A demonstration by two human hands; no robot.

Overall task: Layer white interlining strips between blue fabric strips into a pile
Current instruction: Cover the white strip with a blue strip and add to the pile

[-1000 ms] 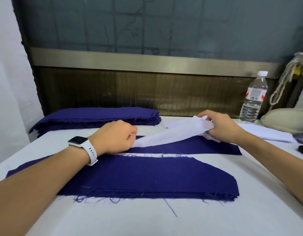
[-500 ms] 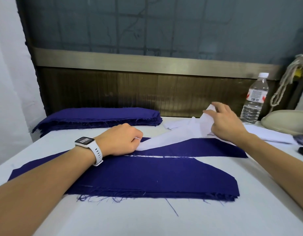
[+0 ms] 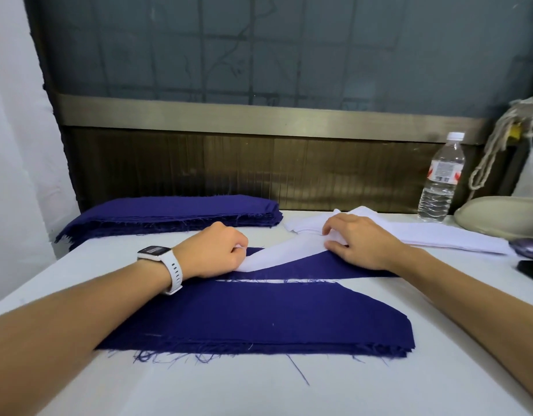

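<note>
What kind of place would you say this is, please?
Likely a garment-sewing workshop: a stack of cut blue fabric lies on the white worktable, a pile of white interlining strips beside it, and a frayed blue pile nearer.

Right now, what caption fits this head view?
Left hand and right hand hold a white interlining strip over a blue fabric strip.

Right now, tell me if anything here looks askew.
The white interlining strip lies slanted across the far blue strip, not lined up with it. Loose threads trail off the front edge of the near blue pile.
</note>
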